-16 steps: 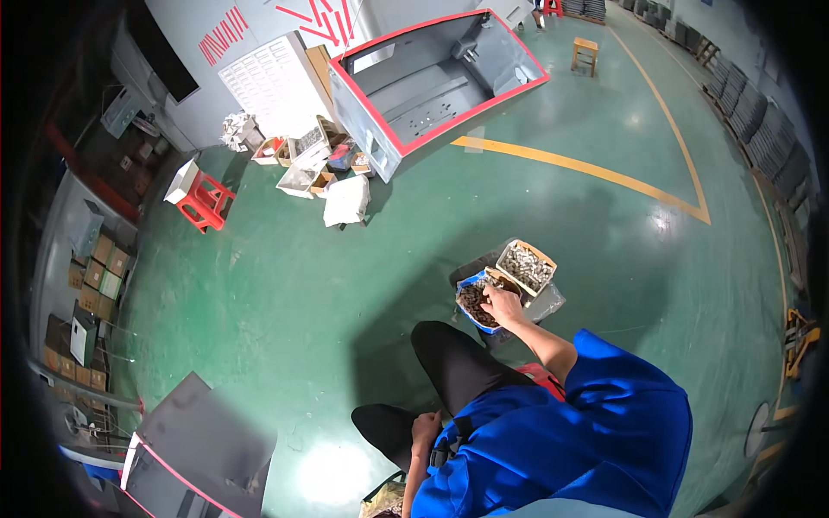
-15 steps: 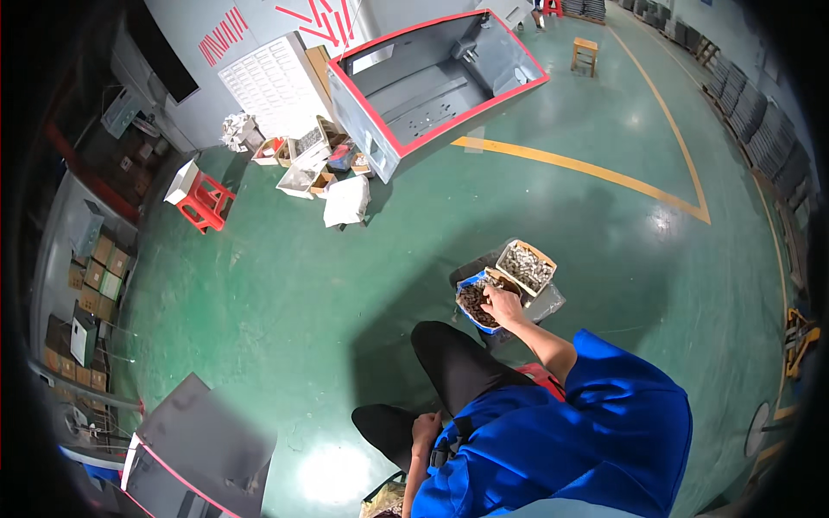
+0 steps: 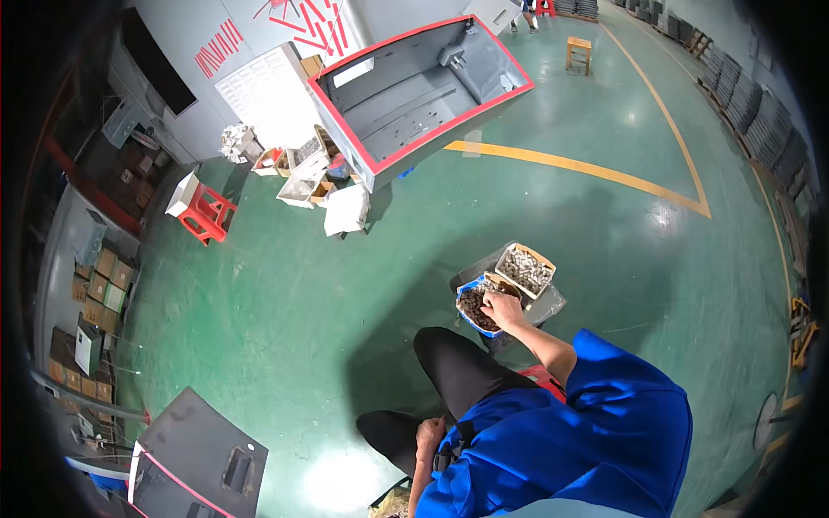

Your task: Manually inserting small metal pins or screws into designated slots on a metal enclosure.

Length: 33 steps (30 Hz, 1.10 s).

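Observation:
My right hand reaches into a blue-edged box of small dark brown parts. Its fingers are bent down among them, and whatever is between the fingertips is hidden. Against that box stands a cardboard box filled with small silvery metal parts. Both boxes sit on a low dark support beside my right knee. My left hand is curled closed over my lap near the black trouser leg; its palm is out of sight.
Ahead is a large grey metal cabinet with red edges. Bins of parts and a red stool stand at the left. A dark panel is at lower left, a wooden stool far off, stacked sheets at right.
The grey cabinet sits a little farther left, and a blue spot shows beneath its edge. The view has shifted slightly. My right hand stays in the box of brown parts; my left stays curled.

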Motion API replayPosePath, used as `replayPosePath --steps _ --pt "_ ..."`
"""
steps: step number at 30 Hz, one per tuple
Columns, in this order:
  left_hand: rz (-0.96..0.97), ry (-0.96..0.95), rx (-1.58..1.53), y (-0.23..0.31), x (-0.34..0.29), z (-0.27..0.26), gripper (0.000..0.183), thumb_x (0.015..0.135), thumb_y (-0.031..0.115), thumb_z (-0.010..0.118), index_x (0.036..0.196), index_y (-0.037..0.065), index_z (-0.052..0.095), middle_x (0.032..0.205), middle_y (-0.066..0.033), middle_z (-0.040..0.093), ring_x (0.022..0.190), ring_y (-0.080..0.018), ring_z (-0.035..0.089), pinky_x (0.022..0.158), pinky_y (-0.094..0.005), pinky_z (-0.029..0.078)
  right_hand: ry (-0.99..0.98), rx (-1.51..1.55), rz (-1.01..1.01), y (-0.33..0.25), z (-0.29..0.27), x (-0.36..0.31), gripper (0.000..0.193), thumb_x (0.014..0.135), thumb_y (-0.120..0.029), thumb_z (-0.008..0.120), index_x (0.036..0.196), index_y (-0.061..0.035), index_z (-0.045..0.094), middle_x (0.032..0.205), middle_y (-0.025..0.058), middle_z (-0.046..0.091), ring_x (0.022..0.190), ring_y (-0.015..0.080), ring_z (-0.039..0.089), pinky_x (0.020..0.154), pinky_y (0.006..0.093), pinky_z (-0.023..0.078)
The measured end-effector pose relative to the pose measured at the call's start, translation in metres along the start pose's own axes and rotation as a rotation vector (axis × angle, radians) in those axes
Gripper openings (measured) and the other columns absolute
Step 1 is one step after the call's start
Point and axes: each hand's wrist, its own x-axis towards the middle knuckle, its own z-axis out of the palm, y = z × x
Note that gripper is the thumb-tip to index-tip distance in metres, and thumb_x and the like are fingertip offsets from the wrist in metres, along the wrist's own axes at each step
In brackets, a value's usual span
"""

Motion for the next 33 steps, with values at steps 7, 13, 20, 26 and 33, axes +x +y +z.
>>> replayPosePath --steps 7,13,20,26,33 --pt "-0.016 0.045 0.040 -0.002 0.001 0.005 0.045 0.086 0.046 0.049 0.079 0.006 0.068 0.077 -0.0177 0.065 0.079 -0.0354 0.063 0.070 -0.0433 0.049 -0.005 -0.009 0.012 0.001 0.000 -0.001 0.019 0.074 -0.019 0.069 0.082 -0.0078 0.056 0.079 0.0099 0.062 0.076 0.0295 0.062 0.066 0.0396 0.048" --pt "-0.008 0.024 0.043 -0.001 0.000 0.003 0.045 0.086 0.046 0.049 0.078 0.007 0.069 0.074 -0.0169 0.065 0.076 -0.0337 0.064 0.068 -0.0426 0.049 -0.051 -0.090 0.002 0.002 -0.001 -0.001 0.026 0.071 -0.023 0.071 0.088 -0.0082 0.059 0.090 0.0111 0.062 0.090 0.0284 0.060 0.076 0.0400 0.048" --pt "0.009 0.039 0.027 -0.002 0.002 0.006 0.044 0.086 0.045 0.050 0.076 0.006 0.068 0.071 -0.0172 0.064 0.072 -0.0345 0.064 0.065 -0.0425 0.049 -0.241 -0.199 0.022 0.002 0.000 0.004 0.032 0.070 -0.026 0.071 0.093 -0.0071 0.060 0.095 0.0121 0.062 0.097 0.0274 0.058 0.083 0.0410 0.046" --pt "0.048 0.048 0.062 -0.011 0.005 0.010 0.044 0.086 0.044 0.050 0.074 0.005 0.066 0.070 -0.0182 0.063 0.071 -0.0358 0.063 0.063 -0.0431 0.048 -0.153 -0.182 -0.037 0.005 0.003 0.003 0.023 0.072 -0.023 0.070 0.085 -0.0069 0.060 0.086 0.0120 0.062 0.089 0.0282 0.060 0.075 0.0413 0.048" --pt "0.084 0.081 0.045 -0.010 0.000 0.006 0.044 0.087 0.044 0.050 0.074 0.006 0.067 0.069 -0.0161 0.064 0.070 -0.0338 0.064 0.063 -0.0426 0.048 -0.072 -0.192 -0.050 0.002 0.006 0.003 0.020 0.078 -0.026 0.063 0.080 -0.0059 0.060 0.080 0.0125 0.063 0.082 0.0279 0.062 0.072 0.0398 0.049"
